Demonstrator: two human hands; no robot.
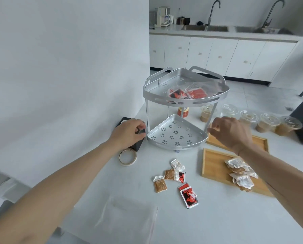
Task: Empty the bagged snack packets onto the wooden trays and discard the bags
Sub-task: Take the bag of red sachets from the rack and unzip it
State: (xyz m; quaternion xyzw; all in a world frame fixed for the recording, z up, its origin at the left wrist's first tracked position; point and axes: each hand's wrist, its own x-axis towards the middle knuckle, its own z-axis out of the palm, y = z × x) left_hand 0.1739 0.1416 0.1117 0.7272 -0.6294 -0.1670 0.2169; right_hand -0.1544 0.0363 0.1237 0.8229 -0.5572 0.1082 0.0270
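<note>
A clear plastic bag of red snack packets lies on the top tier of a silver two-tier corner rack. My left hand hovers by the rack's left post, fingers curled and holding nothing. My right hand is beside the right post, fingers loosely bent and empty. The near wooden tray holds several brown and white packets. A second wooden tray lies behind it, partly hidden by my right hand. Loose brown packets and a red packet lie on the white table.
An empty clear bag lies flat at the table's front. A tape roll and a black box sit under my left hand. Several lidded drink cups stand at the right, and a red jar behind the rack.
</note>
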